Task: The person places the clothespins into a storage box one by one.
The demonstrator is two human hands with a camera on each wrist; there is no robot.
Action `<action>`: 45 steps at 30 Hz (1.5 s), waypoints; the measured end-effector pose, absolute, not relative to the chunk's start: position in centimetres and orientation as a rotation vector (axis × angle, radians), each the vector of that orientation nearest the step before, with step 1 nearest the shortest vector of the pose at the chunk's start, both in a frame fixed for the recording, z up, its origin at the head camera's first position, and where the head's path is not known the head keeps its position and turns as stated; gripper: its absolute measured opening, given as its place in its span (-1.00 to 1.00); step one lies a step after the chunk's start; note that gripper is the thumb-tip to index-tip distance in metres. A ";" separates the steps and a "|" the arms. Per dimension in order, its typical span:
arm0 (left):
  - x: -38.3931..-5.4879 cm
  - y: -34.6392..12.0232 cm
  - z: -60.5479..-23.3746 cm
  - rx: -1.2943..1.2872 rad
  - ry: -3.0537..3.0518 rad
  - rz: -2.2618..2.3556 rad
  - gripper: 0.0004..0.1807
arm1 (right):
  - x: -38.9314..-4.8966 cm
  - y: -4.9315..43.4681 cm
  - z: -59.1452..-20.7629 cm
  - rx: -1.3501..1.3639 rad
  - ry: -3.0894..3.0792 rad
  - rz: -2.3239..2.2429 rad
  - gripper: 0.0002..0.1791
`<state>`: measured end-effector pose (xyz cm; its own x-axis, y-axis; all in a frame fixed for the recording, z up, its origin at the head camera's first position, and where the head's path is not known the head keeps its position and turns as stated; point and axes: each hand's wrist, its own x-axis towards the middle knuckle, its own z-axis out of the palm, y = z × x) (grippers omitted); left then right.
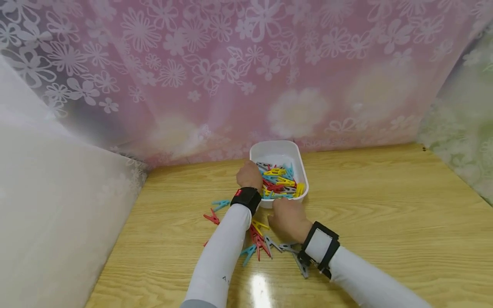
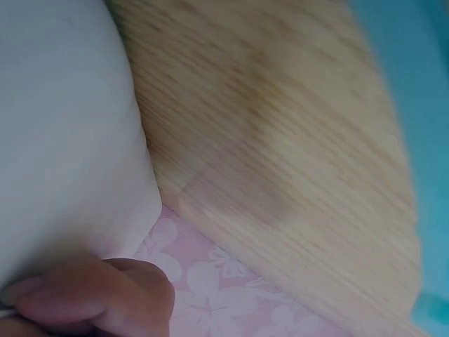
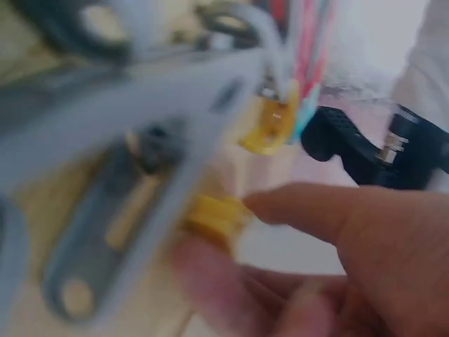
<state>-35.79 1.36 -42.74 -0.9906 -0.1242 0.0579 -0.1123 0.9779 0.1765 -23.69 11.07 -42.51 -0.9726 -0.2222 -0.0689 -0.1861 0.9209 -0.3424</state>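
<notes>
A white plastic basin [image 1: 278, 147] holds a heap of red, yellow, blue and grey clothespins [image 1: 279, 179]. My left hand [image 1: 249, 174] grips the basin's left rim; in the left wrist view its curled fingers [image 2: 105, 291] lie against the white wall. My right hand [image 1: 290, 218] is low in front of the basin's near side. In the right wrist view its thumb and fingers pinch a yellow clothespin [image 3: 217, 217], somewhat blurred. Grey clothespins [image 3: 133, 217] lie close by, large in that view.
Loose clothespins lie on the wooden table [image 1: 385, 214]: a blue one [image 1: 248, 253], a red one [image 1: 260, 244], a grey one [image 1: 271, 244] and others. More, blue [image 1: 221, 204] and red [image 1: 212, 217], lie left of the left forearm. A pink flowered cloth [image 1: 215, 85] hangs behind the basin.
</notes>
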 end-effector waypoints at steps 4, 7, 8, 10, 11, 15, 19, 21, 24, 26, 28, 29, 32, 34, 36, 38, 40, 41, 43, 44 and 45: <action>-35.8 1.4 -42.8 0.200 -3.090 -0.254 -0.62 | -22.9 12.3 -40.9 -0.325 2.914 -0.556 -0.62; -35.9 1.4 -42.9 0.207 -3.094 -0.268 -0.63 | -23.0 13.8 -38.4 -0.346 2.941 -0.587 -0.50; -36.0 1.4 -42.9 0.204 -3.084 -0.266 -0.63 | -23.2 14.3 -37.4 -0.352 2.964 -0.597 -0.47; -36.0 1.4 -42.9 0.203 -3.062 -0.277 -0.64 | -24.2 15.3 -35.7 -0.351 3.010 -0.605 -0.43; -36.0 1.4 -42.9 0.201 -3.057 -0.281 -0.64 | -24.9 15.7 -34.9 -0.351 3.037 -0.607 -0.43; -36.0 1.6 -42.9 0.194 -3.055 -0.273 -0.63 | -27.5 16.9 -33.6 -0.370 3.084 -0.577 -0.48; -36.0 1.8 -43.1 0.182 -3.084 -0.240 -0.61 | -28.8 17.8 -34.5 -0.383 3.072 -0.514 -0.53; -36.1 1.9 -43.1 0.181 -3.084 -0.217 -0.63 | -28.7 18.3 -35.1 -0.389 3.053 -0.531 -0.52; -36.4 1.8 -43.1 0.190 -3.059 -0.191 -0.65 | -28.4 18.8 -36.0 -0.406 3.021 -0.632 -0.57; -36.5 1.7 -43.0 0.195 -3.061 -0.178 -0.65 | -28.1 19.0 -36.5 -0.431 3.009 -0.698 -0.62; -36.6 1.5 -43.0 0.190 -3.073 -0.186 -0.64 | -27.8 19.3 -37.0 -0.455 2.990 -0.761 -0.66; -36.6 1.5 -43.1 0.187 -3.085 -0.190 -0.63 | -27.6 19.4 -37.2 -0.474 2.979 -0.792 -0.67; -36.5 1.4 -43.0 0.186 -3.099 -0.208 -0.63 | -26.9 20.0 -37.8 -0.596 2.922 -0.865 -0.73; -36.4 1.5 -43.0 0.189 -3.098 -0.220 -0.64 | -26.2 20.4 -38.3 -0.706 2.855 -0.906 -0.76; -36.4 1.5 -43.0 0.194 -3.094 -0.228 -0.66 | -25.5 20.9 -38.8 -0.822 2.782 -0.905 -0.77; -36.4 1.6 -43.0 0.196 -3.098 -0.232 -0.65 | -24.6 21.4 -39.3 -0.895 2.695 -0.901 -0.76; -36.3 1.6 -43.0 0.196 -3.103 -0.231 -0.64 | -23.6 22.0 -39.9 -0.930 2.608 -0.875 -0.74; -36.4 1.5 -43.0 0.193 -3.104 -0.227 -0.63 | -23.0 22.3 -40.2 -0.930 2.569 -0.855 -0.72; -36.4 1.5 -43.0 0.190 -3.102 -0.213 -0.61 | -22.0 22.9 -40.8 -0.930 2.498 -0.831 -0.67; -36.4 1.5 -43.1 0.185 -3.101 -0.209 -0.60 | -21.5 23.1 -41.2 -0.925 2.472 -0.819 -0.65; -36.4 1.5 -43.1 0.178 -3.098 -0.209 -0.60 | -21.0 23.2 -41.5 -0.925 2.455 -0.807 -0.63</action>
<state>-36.39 1.45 -43.06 -0.9930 -0.1160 0.0233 -0.1118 0.9845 0.1355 -21.00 23.23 -41.51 -0.7037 -0.6933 -0.1553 -0.4659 0.6153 -0.6359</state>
